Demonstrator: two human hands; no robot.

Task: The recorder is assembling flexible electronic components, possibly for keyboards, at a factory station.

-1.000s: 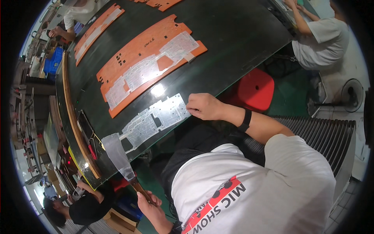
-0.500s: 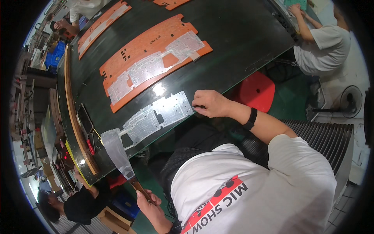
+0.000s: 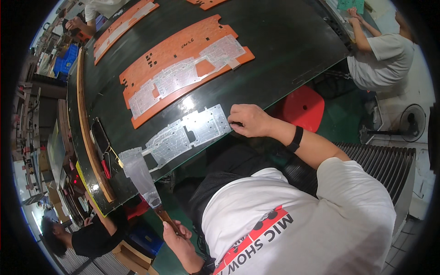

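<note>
A thin silver sheet, cut out and full of small holes, lies along the near edge of the dark table. My left hand, at the lower middle, is closed around the wooden handle of a wide-bladed scraper. Its blade flares toward the tip and reaches the sheet's left end; whether it lies over or under the sheet there I cannot tell. At the opposite end, my right hand has its fingers pinched at the sheet's right edge. The fingertips are partly hidden.
Beyond the sheet, an orange board carries a similar silver sheet. A wooden strip borders the table's left side, near red-handled pliers. A red stool stands right of the table. Other people work at left and right.
The whole view has shifted slightly, table and boards together. Both hands keep their places at the sheet's two ends, with the scraper still in the left.
</note>
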